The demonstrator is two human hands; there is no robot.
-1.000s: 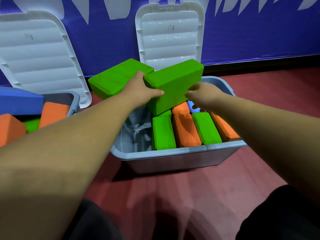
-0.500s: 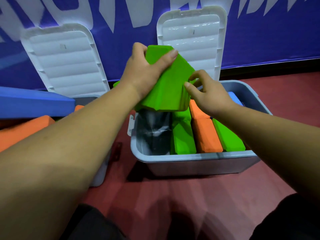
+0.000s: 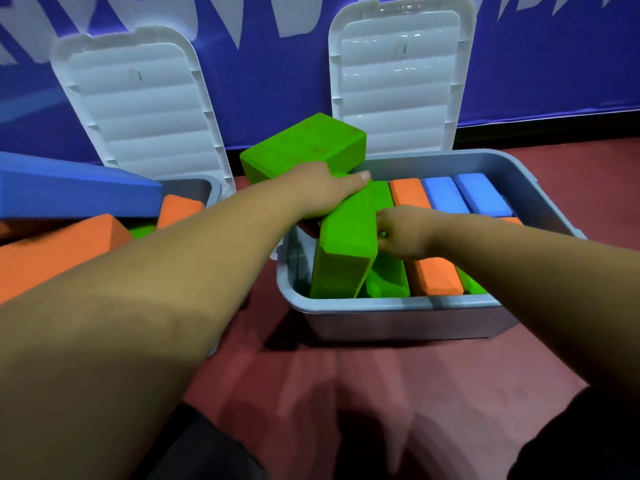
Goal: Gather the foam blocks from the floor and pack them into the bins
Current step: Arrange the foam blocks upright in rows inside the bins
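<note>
Nearest, on the red floor [image 3: 381, 375], stood the grey bin [image 3: 398, 320], its right side packed with blocks on edge, an orange block [image 3: 436, 278] among them. A tilted green block [image 3: 346, 244] leaned into the gap at the bin's left end, its low end inside. The right hand [image 3: 405, 233] pinched its right edge with curled fingers. The left hand [image 3: 318, 194] lay over its upper end, thumb straight; its fingers were hidden, so no grip could be told. Just behind sat a second green block [image 3: 304, 147] at the bin's far corner. The foam looked light, soft and matte, unlikely to slip; holding the long edges and pressing on the broad face would probably seat it
</note>
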